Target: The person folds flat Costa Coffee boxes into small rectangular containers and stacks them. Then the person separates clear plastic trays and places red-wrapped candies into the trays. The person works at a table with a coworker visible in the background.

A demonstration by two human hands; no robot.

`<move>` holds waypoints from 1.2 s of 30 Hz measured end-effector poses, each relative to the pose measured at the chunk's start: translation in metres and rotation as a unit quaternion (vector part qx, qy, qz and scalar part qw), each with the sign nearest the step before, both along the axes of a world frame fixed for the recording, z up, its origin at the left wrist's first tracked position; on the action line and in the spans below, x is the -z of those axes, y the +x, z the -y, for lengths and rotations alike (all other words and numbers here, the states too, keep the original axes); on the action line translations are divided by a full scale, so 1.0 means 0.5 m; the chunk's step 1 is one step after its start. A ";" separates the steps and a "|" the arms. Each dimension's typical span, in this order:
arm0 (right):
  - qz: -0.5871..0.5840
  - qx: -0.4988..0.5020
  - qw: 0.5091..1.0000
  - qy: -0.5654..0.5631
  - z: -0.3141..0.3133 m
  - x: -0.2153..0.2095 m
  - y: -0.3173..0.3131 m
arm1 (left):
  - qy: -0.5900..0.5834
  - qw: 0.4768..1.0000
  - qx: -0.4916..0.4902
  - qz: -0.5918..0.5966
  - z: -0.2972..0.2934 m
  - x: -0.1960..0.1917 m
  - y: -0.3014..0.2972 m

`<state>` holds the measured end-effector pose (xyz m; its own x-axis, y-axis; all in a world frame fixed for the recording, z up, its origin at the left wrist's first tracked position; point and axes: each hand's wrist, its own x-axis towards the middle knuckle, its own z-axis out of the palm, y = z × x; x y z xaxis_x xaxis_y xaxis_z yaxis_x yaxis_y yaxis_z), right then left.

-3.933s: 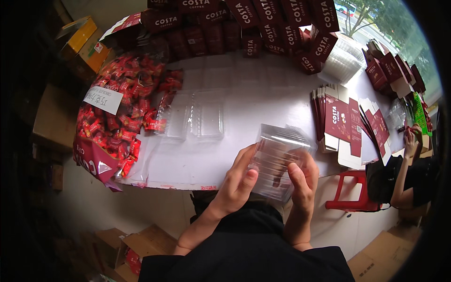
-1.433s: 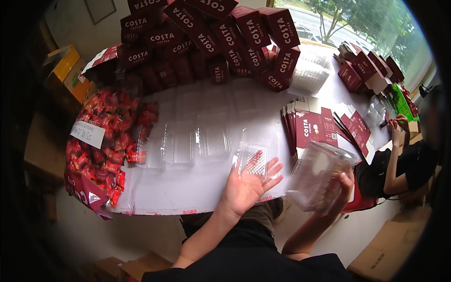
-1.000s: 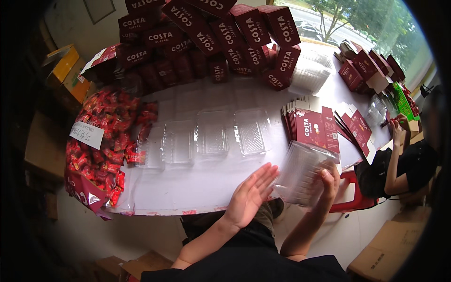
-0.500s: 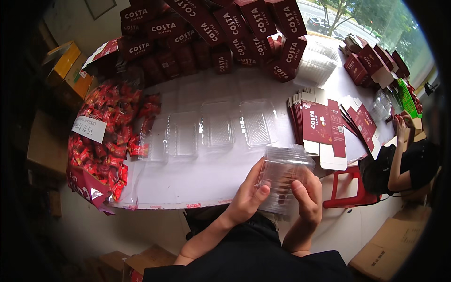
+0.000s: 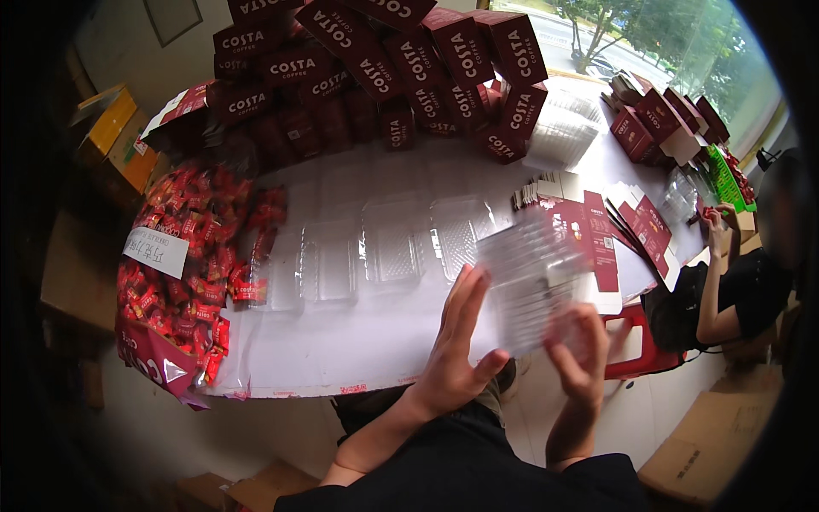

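A stack of clear plastic trays (image 5: pixel 533 286), smeared by motion, is held tilted above the table's near edge. My right hand (image 5: pixel 582 354) grips its lower right edge, thumb and fingers closed on it. At the stack's left side is my left hand (image 5: pixel 459 354), fingers stretched out and thumb apart; its fingertips are close to the stack, and whether they touch it I cannot tell. Beyond my hands, several single clear trays lie in a row on the white table, among them a middle tray (image 5: pixel 392 243) and a right tray (image 5: pixel 461 235).
Left on the table lies a big bag of red-wrapped candies (image 5: pixel 183 256). Dark red boxes (image 5: pixel 333 77) are piled at the back, beside more stacked clear trays (image 5: pixel 563 128). Flat box blanks (image 5: pixel 601 243) lie to the right, near a red stool (image 5: pixel 636 346) and another person (image 5: pixel 725 290).
The stack has moved up and to the right and tilted. My left hand has come off its side and spread its fingers; my right hand has shifted slightly right with the stack.
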<state>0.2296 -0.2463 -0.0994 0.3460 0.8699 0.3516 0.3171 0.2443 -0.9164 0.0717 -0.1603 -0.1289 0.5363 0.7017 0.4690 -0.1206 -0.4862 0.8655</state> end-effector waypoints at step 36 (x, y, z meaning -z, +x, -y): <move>0.550 0.215 0.803 0.077 -0.341 -0.159 0.281 | 0.200 0.816 -0.309 -0.446 -0.033 -0.005 -0.205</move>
